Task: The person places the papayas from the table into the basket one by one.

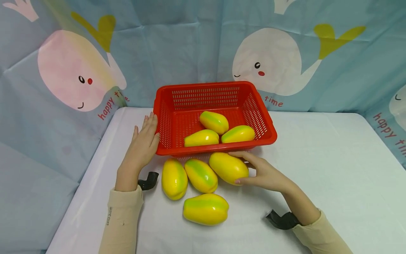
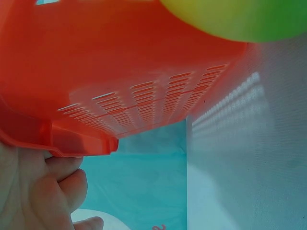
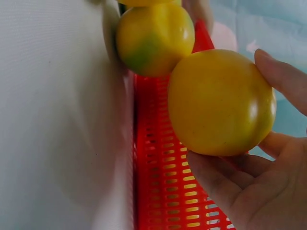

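Blue curtain reads "happy time" while right hand grips a yellow fruit, left hand straight-fingered against red basket

Red "happy time" lettering repeats across the blue backdrop, while small print on the left sleeve is unclear.

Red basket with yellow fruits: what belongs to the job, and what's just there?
Probably the job: red basket, three fruits inside, right hand, the fruit it holds, three fruits outside, left hand.

Probably surroundings: white tabletop, printed backdrop, black wrist pieces.
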The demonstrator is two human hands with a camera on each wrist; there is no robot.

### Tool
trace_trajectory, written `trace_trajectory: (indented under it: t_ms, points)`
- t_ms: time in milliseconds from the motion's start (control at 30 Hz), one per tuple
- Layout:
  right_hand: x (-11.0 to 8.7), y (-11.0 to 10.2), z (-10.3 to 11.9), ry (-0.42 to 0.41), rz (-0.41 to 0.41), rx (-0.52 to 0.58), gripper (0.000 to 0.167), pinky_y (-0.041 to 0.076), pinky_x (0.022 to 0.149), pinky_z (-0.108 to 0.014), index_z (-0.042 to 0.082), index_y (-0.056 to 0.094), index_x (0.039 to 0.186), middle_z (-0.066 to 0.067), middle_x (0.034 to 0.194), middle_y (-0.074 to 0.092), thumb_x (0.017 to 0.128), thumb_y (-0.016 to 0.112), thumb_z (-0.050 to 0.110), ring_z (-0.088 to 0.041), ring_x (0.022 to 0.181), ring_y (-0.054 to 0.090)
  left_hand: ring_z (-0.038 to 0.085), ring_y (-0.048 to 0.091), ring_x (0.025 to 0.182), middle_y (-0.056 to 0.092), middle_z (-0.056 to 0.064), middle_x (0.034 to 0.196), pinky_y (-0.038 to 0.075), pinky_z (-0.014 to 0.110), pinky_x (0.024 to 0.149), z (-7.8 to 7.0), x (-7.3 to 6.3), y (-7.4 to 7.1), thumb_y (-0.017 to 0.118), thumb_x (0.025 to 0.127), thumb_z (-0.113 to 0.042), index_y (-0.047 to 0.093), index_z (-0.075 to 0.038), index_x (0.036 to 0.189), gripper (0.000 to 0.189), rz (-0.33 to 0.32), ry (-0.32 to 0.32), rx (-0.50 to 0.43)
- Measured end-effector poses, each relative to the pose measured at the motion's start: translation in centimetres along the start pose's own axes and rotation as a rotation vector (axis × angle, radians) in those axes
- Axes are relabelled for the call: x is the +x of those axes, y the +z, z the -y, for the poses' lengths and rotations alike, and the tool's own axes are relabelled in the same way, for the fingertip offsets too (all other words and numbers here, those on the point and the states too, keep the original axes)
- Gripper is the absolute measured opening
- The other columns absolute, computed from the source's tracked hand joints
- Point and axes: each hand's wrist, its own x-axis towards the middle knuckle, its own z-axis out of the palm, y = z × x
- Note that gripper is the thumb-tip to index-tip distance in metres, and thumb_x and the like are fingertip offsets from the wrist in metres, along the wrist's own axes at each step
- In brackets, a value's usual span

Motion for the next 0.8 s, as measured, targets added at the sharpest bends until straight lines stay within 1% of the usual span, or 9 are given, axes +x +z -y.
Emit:
trace_trajectory:
  t_ms: [167,467,800]
  points:
    - [-0.1,-0.1,0.2,-0.011,-0.003,-0.004,0.066,0.041,0.098,-0.047,0.018,0.045,0.138,0.004,0.137,0.048,0.08,0.076,0.023,-0.015,0.116,0.048,0.027,0.004,0.144,0.008,0.01,0.157,-0.001,0.057,0.111,0.1,0.1,0.0,0.035,0.1,-0.021,0.013,-0.003,0.151,0.059,-0.003,0.003,-0.003]
    - [-0.1,-0.2,0.6,-0.044,0.008,0.011,0.065,0.043,0.097,-0.039,0.018,0.045,0.138,0.005,0.136,0.049,0.08,0.076,0.021,-0.014,0.115,0.049,0.026,0.003,0.144,0.007,0.009,0.157,-0.002,0.057,0.111,0.1,0.0,-0.1,0.033,0.1,-0.022,0.012,-0.003,0.151,0.058,0.002,0.002,0.0]
    - [-0.4,-0.5,1.3,-0.064,0.008,0.041,0.066,0.043,0.098,-0.036,0.02,0.046,0.137,0.009,0.135,0.049,0.079,0.077,0.019,-0.014,0.117,0.049,0.025,0.003,0.144,0.007,0.009,0.157,-0.001,0.057,0.111,0.1,0.0,0.0,0.033,0.1,-0.022,0.011,-0.004,0.151,0.058,0.005,-0.002,-0.007]
